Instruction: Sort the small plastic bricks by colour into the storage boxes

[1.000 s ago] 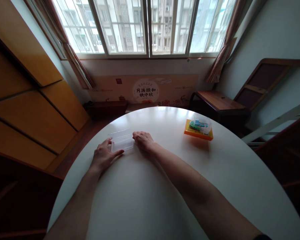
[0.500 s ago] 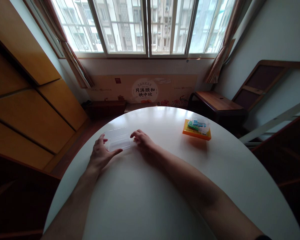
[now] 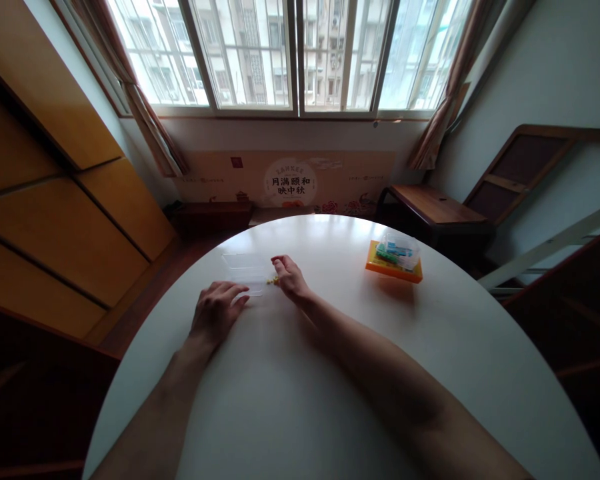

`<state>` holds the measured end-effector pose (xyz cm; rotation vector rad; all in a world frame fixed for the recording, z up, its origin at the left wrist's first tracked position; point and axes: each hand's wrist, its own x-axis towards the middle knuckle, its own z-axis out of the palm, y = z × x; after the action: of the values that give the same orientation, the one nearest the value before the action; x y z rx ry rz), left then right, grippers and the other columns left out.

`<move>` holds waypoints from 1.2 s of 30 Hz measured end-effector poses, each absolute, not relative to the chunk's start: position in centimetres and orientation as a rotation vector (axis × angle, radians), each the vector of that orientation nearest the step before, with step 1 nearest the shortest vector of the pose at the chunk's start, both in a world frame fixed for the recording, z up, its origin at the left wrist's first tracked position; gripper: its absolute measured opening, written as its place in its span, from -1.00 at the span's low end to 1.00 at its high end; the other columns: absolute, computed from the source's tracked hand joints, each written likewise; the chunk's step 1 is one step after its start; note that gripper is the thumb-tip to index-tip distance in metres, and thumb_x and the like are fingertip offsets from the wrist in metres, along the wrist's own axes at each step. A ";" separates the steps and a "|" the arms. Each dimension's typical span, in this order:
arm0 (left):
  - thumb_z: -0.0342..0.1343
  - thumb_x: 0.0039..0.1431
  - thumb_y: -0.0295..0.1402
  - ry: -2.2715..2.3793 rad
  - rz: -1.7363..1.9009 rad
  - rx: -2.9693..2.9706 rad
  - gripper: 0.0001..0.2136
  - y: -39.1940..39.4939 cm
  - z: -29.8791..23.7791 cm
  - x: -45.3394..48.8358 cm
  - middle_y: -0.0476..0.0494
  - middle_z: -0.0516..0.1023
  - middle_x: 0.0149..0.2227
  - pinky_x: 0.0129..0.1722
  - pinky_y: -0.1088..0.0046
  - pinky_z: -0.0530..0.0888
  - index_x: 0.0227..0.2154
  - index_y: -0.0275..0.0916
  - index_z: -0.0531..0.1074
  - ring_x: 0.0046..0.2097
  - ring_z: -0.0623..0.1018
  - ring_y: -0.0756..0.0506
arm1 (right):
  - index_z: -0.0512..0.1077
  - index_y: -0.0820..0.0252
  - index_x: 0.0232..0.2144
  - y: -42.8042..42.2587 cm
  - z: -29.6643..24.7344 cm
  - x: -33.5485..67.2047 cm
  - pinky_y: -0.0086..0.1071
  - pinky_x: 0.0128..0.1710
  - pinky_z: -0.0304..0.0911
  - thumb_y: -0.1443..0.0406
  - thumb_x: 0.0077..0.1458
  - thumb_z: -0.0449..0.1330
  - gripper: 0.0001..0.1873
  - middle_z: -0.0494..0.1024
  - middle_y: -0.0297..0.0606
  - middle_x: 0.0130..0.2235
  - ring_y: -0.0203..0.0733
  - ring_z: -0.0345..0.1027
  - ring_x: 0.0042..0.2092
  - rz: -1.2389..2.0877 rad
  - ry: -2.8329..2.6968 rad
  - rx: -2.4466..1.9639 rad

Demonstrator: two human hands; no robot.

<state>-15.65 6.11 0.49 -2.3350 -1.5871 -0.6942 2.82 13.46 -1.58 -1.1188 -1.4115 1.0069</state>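
Note:
A clear plastic box (image 3: pixel 245 270) lies on the round white table (image 3: pixel 330 373), its lid swung up. My left hand (image 3: pixel 216 315) rests on the table at the box's near edge, fingers curled loosely against it. At the box's right end my right hand (image 3: pixel 287 275) is pinched shut, with a small yellow piece (image 3: pixel 271 281) showing at its fingertips.
An orange tray (image 3: pixel 393 270) carrying a clear container with blue and green contents (image 3: pixel 399 248) stands at the table's far right. Behind it is a dark wooden side table (image 3: pixel 437 207). Wooden cabinets (image 3: pixel 55 200) line the left wall, with windows behind.
The box's lid has come up. My left hand slid back from the box's left end to its near edge. My right hand now pinches a small yellow piece.

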 end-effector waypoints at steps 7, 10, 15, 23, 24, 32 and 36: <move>0.00 0.21 -0.31 -1.611 -0.643 -2.288 -0.79 5.8 0.7 -15.9 -0.14 0.60 -0.24 -0.13 0.24 0.33 -0.29 -0.16 0.55 -0.17 0.50 -0.21 | 0.42 0.14 -0.22 14.7 -2.0 -0.3 -0.26 0.00 0.21 0.22 0.18 0.01 -0.77 0.52 -0.24 -0.18 -0.16 0.36 -0.09 1.093 -1.304 -1.070; -0.01 0.21 -0.30 -1.618 -0.628 -2.255 -0.78 5.6 0.7 -15.8 -0.15 0.60 -0.26 -0.15 0.24 0.32 -0.31 -0.16 0.55 -0.17 0.50 -0.22 | 0.41 0.17 -0.23 15.3 -2.0 -1.2 -0.27 -0.04 0.24 0.23 0.18 0.02 -0.78 0.53 -0.21 -0.20 -0.17 0.38 -0.09 1.140 -1.243 -1.046; -0.02 0.22 -0.30 -1.644 -0.626 -2.239 -0.77 5.3 0.6 -15.5 -0.17 0.59 -0.27 -0.16 0.23 0.32 -0.30 -0.19 0.55 -0.18 0.50 -0.23 | 0.39 0.21 -0.24 14.8 -1.7 -0.8 -0.27 -0.08 0.28 0.24 0.18 -0.03 -0.76 0.53 -0.18 -0.23 -0.18 0.41 -0.13 1.151 -1.157 -1.002; 0.03 0.20 -0.28 -1.554 -0.714 -2.175 -0.77 4.8 0.9 -13.9 -0.19 0.54 -0.16 -0.14 0.22 0.35 -0.19 -0.21 0.51 -0.13 0.46 -0.25 | 0.41 0.17 -0.19 8.8 1.4 10.3 -0.26 -0.04 0.29 0.28 0.09 0.11 -0.79 0.45 -0.16 -0.11 -0.15 0.34 -0.07 0.423 -1.459 -0.951; 0.03 0.20 -0.27 -1.531 -0.747 -2.167 -0.77 4.6 1.1 -13.4 -0.19 0.54 -0.16 -0.14 0.22 0.36 -0.18 -0.21 0.51 -0.14 0.45 -0.24 | 0.40 0.17 -0.17 8.0 2.3 12.6 -0.24 -0.04 0.30 0.28 0.10 0.11 -0.78 0.44 -0.16 -0.10 -0.14 0.34 -0.05 0.265 -1.550 -0.950; 0.07 0.21 -0.35 -1.209 -0.900 -2.309 -0.83 2.4 2.8 -9.6 -0.14 0.53 -0.17 -0.11 0.28 0.38 -0.19 -0.21 0.49 -0.13 0.46 -0.16 | 0.30 0.14 0.11 7.5 5.7 30.6 0.16 0.17 -0.04 0.10 -0.14 0.34 -0.26 0.24 0.02 0.19 0.26 -0.02 0.26 -0.235 -1.701 -1.577; 0.08 0.20 -0.37 -1.104 -0.898 -2.393 -0.85 1.9 3.2 -9.1 -0.14 0.53 -0.16 -0.11 0.29 0.40 -0.19 -0.20 0.48 -0.13 0.47 -0.15 | 0.37 0.21 0.06 8.8 4.0 34.3 0.06 0.11 0.12 0.06 -0.18 0.34 -0.27 0.43 0.00 0.03 0.18 0.24 0.11 0.023 -1.773 -1.637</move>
<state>-9.06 1.85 3.23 -2.3935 -1.1038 -0.8982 34.33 8.85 3.98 -1.6374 -1.7732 0.0227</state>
